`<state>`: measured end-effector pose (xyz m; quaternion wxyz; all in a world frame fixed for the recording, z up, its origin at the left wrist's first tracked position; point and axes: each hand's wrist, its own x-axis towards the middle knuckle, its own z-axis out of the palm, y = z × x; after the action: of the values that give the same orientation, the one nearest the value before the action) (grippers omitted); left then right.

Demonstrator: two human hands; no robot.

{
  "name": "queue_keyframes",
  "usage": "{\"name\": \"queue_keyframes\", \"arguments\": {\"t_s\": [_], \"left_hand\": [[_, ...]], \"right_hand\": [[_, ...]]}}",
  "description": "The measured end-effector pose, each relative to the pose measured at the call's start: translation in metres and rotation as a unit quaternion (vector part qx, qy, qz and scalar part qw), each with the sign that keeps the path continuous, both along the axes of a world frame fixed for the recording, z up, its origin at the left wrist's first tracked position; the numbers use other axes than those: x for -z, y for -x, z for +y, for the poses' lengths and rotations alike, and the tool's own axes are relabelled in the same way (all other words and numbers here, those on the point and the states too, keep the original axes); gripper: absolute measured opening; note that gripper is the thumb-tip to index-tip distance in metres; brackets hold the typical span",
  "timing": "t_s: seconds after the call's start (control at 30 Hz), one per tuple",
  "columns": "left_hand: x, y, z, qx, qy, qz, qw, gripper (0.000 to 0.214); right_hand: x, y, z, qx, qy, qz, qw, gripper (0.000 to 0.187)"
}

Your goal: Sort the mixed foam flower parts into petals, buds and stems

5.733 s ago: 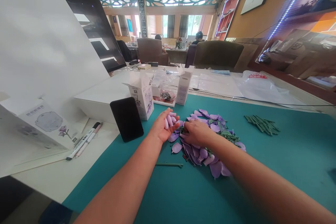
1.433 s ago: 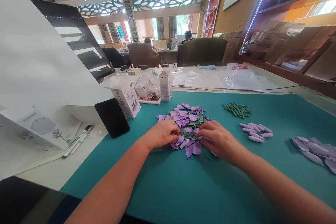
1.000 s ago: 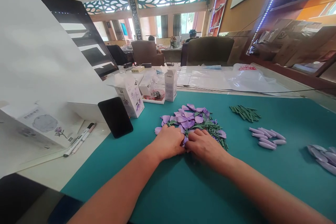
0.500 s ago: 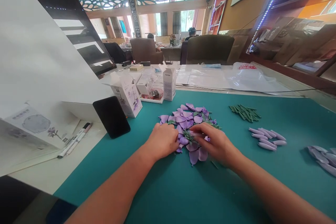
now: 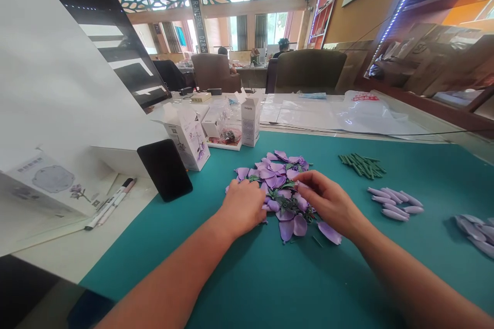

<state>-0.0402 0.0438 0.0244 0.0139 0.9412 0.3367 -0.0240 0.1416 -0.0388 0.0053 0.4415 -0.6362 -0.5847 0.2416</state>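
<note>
Purple and petal-shaped, 1 loose piece (image 5: 330,233) lies nearest, just beside the right hand (image 5: 326,197), whose thumb and fingers nearly meet over the mixed pile (image 5: 284,196) of petals and green parts; I cannot tell whether they pinch anything. The left hand (image 5: 245,204) curls onto the pile's left side, fingertips hidden, hold unclear. Petals look light, thin, perhaps slippery; best pinched by an edge. Beyond: purple pods (image 5: 392,195), green stems (image 5: 362,165), a slim box (image 5: 250,123).
</note>
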Motion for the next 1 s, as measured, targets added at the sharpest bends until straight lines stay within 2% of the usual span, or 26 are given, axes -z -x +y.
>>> {"name": "queue_keyframes", "arguments": {"t_s": [0.17,0.27,0.4,0.5,0.57,0.67,0.73,0.77,0.83,0.9,0.97,1.0], "left_hand": [[-0.017,0.015,0.01,-0.009,0.034,-0.03,0.999,0.013],[-0.023,0.019,0.011,0.015,0.057,-0.082,0.995,0.013],[-0.024,0.014,-0.001,0.066,0.077,-0.149,0.984,0.011],[-0.021,0.007,-0.01,0.075,0.067,-0.185,0.978,0.011],[-0.018,0.004,-0.012,0.075,0.063,-0.224,0.97,0.012],[-0.017,0.004,-0.006,0.052,0.077,-0.287,0.953,0.016],[-0.019,0.006,0.002,0.021,0.083,-0.307,0.948,0.018],[-0.019,0.008,0.006,0.008,0.087,-0.31,0.947,0.018],[-0.021,0.01,0.012,-0.009,0.099,-0.311,0.945,0.019],[-0.021,0.011,0.016,-0.022,0.11,-0.313,0.943,0.02],[-0.02,0.012,0.019,-0.033,0.115,-0.316,0.941,0.02],[-0.019,0.012,0.02,-0.036,0.117,-0.315,0.941,0.02]], "right_hand": [[-0.005,0.006,-0.002,0.006,0.016,0.004,1.0,0.025],[-0.007,0.012,-0.003,-0.024,0.028,0.015,0.999,0.024],[-0.008,0.023,-0.006,-0.064,0.04,0.052,0.996,0.025],[-0.01,0.03,-0.009,-0.094,0.078,0.124,0.985,0.028],[-0.013,0.026,-0.009,-0.089,0.073,0.138,0.984,0.029],[-0.016,-0.009,-0.01,-0.011,-0.01,0.063,0.998,0.03],[-0.014,-0.052,-0.016,0.101,-0.067,-0.024,0.992,0.032],[-0.011,-0.077,-0.021,0.173,-0.08,-0.06,0.98,0.034],[-0.003,-0.128,-0.035,0.306,-0.036,-0.119,0.944,0.034],[0.008,-0.172,-0.049,0.395,0.037,-0.195,0.897,0.034],[0.019,-0.202,-0.061,0.423,0.108,-0.264,0.86,0.038],[0.025,-0.212,-0.065,0.412,0.125,-0.268,0.862,0.041]]}}
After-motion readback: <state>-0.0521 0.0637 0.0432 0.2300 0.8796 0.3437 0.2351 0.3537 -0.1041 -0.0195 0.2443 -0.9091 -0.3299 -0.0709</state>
